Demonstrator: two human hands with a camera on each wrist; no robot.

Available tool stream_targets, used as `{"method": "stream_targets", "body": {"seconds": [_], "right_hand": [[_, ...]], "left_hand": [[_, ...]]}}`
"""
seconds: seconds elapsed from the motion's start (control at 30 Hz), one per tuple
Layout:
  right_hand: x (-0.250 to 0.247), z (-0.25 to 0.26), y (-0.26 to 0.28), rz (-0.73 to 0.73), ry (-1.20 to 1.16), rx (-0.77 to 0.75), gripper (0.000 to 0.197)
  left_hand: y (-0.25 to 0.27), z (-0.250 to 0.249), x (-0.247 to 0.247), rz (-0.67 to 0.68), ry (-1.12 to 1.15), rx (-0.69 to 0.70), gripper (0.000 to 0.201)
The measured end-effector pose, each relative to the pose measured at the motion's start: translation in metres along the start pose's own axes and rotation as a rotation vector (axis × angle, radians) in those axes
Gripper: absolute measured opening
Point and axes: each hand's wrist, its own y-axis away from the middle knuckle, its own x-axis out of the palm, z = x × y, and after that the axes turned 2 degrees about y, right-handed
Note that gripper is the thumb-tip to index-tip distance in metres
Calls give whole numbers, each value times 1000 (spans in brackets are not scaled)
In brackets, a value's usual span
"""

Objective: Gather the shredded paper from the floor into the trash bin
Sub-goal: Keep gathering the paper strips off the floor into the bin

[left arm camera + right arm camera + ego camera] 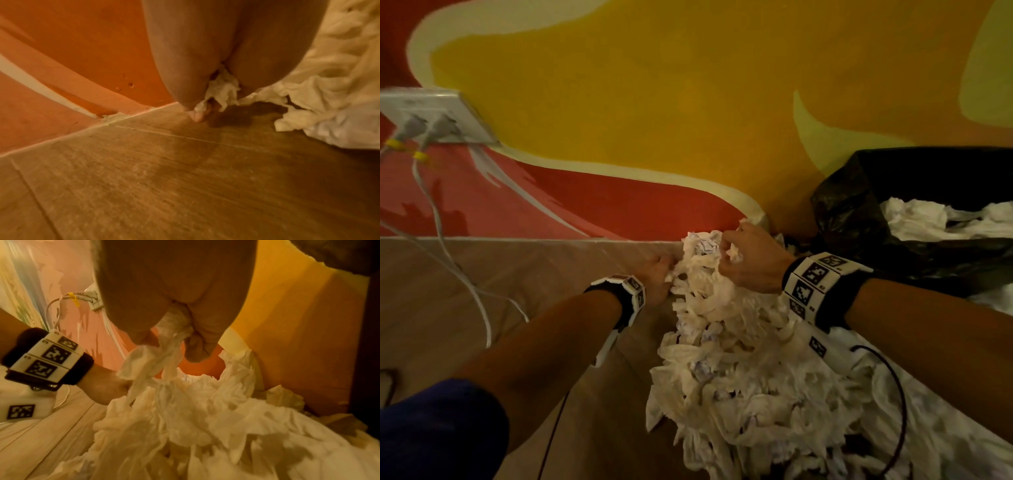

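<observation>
A big heap of white shredded paper (739, 359) lies on the wooden floor against the wall. My left hand (659, 277) grips the heap's left edge, with shreds (222, 91) pinched between its fingers. My right hand (743, 260) is curled round a bunch of shreds (174, 337) at the top of the heap, lifted a little above it. The trash bin (859, 212), lined with a black bag, stands to the right by the wall and holds white paper (928, 219).
A wall socket (438, 116) with plugged white cables (462, 274) is at the left; the cables trail over the floor. A thin dark cord (897, 394) loops over the paper at the right. Bare wooden floor (164, 178) lies left of the heap.
</observation>
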Motion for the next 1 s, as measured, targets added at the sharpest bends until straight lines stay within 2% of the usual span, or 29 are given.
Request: {"method": "stream_targets", "body": {"seconds": [0.07,0.13,0.17,0.23,0.33,0.43,0.53,0.6,0.7,0.83,0.9,1.0], "right_hand": [[2,0,-3,10,84,-28,16],[5,2,-7,-3,153,-54,19],[6,4,-9,-13,168,-58,22],[8,9,-13,-28,192,-71,24],[10,17,-17,-23,200,-112,13],[12,28,-16,15,104,-148,29],[24,36,-10,87,48,-202,33],[36,37,-9,177,23,-208,34],[49,38,-7,270,155,-207,28],[61,38,-7,330,380,-270,51],[65,40,-9,323,506,-295,39],[66,39,-10,314,513,-251,30]], "left_hand": [[6,-1,-11,-16,77,11,42],[13,-5,-20,69,243,113,39],[14,-4,-23,89,241,127,37],[17,-1,-30,58,204,76,34],[20,6,-40,-29,296,-42,31],[25,8,-51,-74,317,-57,31],[31,6,-56,-87,343,-55,31],[33,5,-58,-64,306,-88,39],[34,5,-60,-99,303,-147,40],[38,5,-61,-151,344,-122,42],[40,6,-63,-172,341,-118,44],[42,8,-64,-168,374,-115,31]]}}
